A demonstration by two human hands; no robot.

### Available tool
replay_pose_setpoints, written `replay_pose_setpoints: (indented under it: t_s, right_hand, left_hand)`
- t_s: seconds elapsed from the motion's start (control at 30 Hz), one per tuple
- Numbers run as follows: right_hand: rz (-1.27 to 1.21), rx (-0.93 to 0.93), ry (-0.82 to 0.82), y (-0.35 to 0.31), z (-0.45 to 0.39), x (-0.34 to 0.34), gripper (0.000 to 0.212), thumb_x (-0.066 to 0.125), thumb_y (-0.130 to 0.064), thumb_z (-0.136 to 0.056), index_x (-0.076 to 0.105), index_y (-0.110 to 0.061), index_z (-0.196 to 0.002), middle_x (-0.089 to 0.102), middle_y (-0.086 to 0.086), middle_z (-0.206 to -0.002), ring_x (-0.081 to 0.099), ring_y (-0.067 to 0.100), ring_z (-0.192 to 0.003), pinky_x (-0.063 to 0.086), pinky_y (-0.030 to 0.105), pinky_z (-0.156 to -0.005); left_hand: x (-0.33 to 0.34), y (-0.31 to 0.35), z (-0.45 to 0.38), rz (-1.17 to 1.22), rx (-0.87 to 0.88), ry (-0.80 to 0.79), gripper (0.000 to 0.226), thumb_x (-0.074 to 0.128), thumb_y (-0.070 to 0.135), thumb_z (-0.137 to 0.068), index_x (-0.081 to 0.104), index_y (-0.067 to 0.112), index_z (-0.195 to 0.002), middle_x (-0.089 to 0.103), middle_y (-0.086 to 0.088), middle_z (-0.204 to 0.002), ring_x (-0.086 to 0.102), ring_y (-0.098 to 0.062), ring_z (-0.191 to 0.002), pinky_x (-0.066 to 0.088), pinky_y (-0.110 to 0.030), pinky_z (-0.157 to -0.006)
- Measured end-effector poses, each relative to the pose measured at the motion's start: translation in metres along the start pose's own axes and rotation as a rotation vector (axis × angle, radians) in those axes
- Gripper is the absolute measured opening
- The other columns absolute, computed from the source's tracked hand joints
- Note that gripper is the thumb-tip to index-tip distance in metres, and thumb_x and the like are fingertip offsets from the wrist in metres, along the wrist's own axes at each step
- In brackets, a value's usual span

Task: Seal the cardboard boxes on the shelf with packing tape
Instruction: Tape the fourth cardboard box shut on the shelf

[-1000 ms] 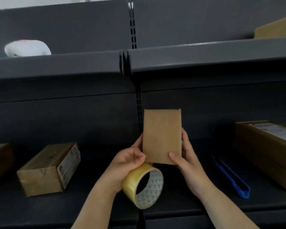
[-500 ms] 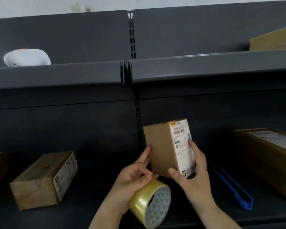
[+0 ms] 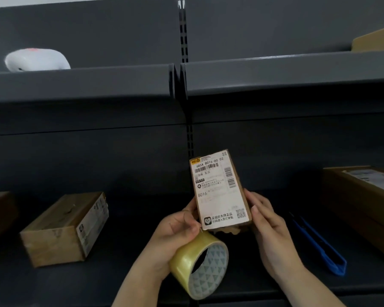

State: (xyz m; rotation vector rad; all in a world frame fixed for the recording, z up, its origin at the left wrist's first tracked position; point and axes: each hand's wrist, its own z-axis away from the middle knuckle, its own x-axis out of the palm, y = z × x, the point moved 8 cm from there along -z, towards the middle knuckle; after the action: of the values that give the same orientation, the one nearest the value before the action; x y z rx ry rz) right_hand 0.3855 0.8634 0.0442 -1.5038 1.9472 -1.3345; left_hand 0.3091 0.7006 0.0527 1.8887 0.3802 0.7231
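Presently, the dark grey metal shelving fills the view, its lower shelf carrying a large labelled carton at far right, a medium cardboard box on its side at left, and a blue tool lying near the carton. In front of the lower shelf a small cardboard parcel is held upright, shipping label facing the camera, ragged lower end apparently unsealed. The right hand grips its right edge. The left hand pinches its lower left corner, and a roll of clear packing tape hangs from that hand's fingers. Judgement: inspection and orientation step; no tape applied. The next move calls for finding the tape's free end and steadying the parcel, open seam accessible.
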Motion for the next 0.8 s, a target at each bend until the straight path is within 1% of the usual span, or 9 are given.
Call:
replay_pose_setpoints:
  t_s: [0.1,0.23,0.27,0.37,0.47,0.57,0.7,0.77,0.8]
  right_hand:
    - [-0.033,0.091,-0.022,0.005,0.000,0.003,0.051,0.070,-0.038,-0.069,0.063,-0.034,-0.119,0.050,-0.002,-0.133,0.051,0.017,-0.122,0.042,0.048,-0.101]
    - [-0.120,0.267,-0.106,0.018,0.001,0.011,0.105,0.090,-0.048,-0.035,0.044,-0.043,-0.129,0.057,-0.005,-0.128,0.058,0.017,-0.115,0.053,0.038,-0.085]
    - [-0.170,0.300,-0.130,0.020,0.002,0.013,0.107,0.092,-0.044,-0.033,0.044,-0.041,-0.129,0.061,-0.001,-0.124,0.060,0.020,-0.112,0.054,0.037,-0.080]
    - [-0.317,0.350,-0.193,0.020,0.003,0.017,0.083,0.085,-0.027,-0.050,0.052,-0.034,-0.125,0.064,0.008,-0.121,0.061,0.028,-0.110,0.054,0.044,-0.078]
    - [-0.376,0.345,-0.220,0.019,0.006,0.018,0.072,0.084,-0.027,-0.053,0.058,-0.025,-0.120,0.065,0.011,-0.117,0.063,0.028,-0.106,0.055,0.040,-0.076]
    - [-0.355,0.348,-0.179,0.018,0.006,0.016,0.055,0.073,-0.024,-0.064,0.062,-0.024,-0.118,0.068,0.008,-0.114,0.065,0.024,-0.102,0.056,0.036,-0.074]
    - [-0.119,0.406,-0.018,0.011,0.000,-0.003,0.066,0.069,-0.042,-0.068,0.048,-0.034,-0.130,0.070,-0.006,-0.108,0.067,0.016,-0.095,0.055,0.037,-0.069]
    - [0.127,0.489,-0.001,0.007,-0.001,-0.011,0.085,0.066,-0.054,-0.063,0.029,-0.047,-0.139,0.065,-0.018,-0.112,0.065,0.011,-0.092,0.056,0.035,-0.067]
    - [0.235,0.543,-0.002,0.006,-0.001,-0.014,0.091,0.064,-0.057,-0.065,0.014,-0.052,-0.142,0.057,-0.022,-0.120,0.061,0.009,-0.093,0.057,0.034,-0.065]
  left_hand:
    - [0.002,0.001,0.001,-0.006,0.011,-0.007,0.014,0.082,0.019,-0.054,0.069,0.018,-0.056,0.061,0.014,-0.127,0.057,-0.012,-0.118,0.052,-0.027,-0.086]
    - [0.004,-0.001,0.001,-0.030,-0.023,-0.026,0.029,0.091,0.029,-0.046,0.068,0.016,-0.058,0.061,0.001,-0.129,0.059,-0.021,-0.117,0.051,-0.034,-0.091]
    - [0.003,-0.002,0.001,-0.038,-0.030,-0.014,0.028,0.090,0.026,-0.046,0.067,0.016,-0.058,0.061,-0.002,-0.129,0.059,-0.022,-0.116,0.051,-0.035,-0.091]
    - [0.001,-0.006,0.000,-0.008,-0.046,-0.019,0.032,0.091,0.028,-0.045,0.067,0.013,-0.058,0.067,-0.004,-0.117,0.065,-0.026,-0.104,0.055,-0.035,-0.080]
    - [0.005,-0.006,0.001,0.017,-0.053,-0.075,0.034,0.092,0.030,-0.046,0.067,0.012,-0.059,0.071,-0.002,-0.094,0.068,-0.020,-0.085,0.055,-0.030,-0.069]
    - [0.006,-0.006,0.001,0.016,-0.075,-0.090,0.034,0.091,0.030,-0.049,0.067,0.010,-0.061,0.071,-0.004,-0.096,0.068,-0.021,-0.084,0.055,-0.031,-0.069]
    - [-0.014,0.000,0.003,0.017,-0.074,0.019,0.024,0.088,0.025,-0.057,0.069,0.010,-0.064,0.058,0.004,-0.133,0.056,-0.022,-0.120,0.046,-0.044,-0.093]
    - [-0.034,0.006,0.005,-0.013,-0.039,0.104,0.009,0.073,0.014,-0.071,0.070,0.011,-0.063,0.058,0.003,-0.134,0.055,-0.023,-0.122,0.043,-0.046,-0.093]
    - [-0.043,0.009,0.007,-0.028,-0.028,0.146,0.011,0.066,0.010,-0.073,0.070,0.012,-0.062,0.060,0.000,-0.131,0.057,-0.024,-0.119,0.045,-0.046,-0.091]
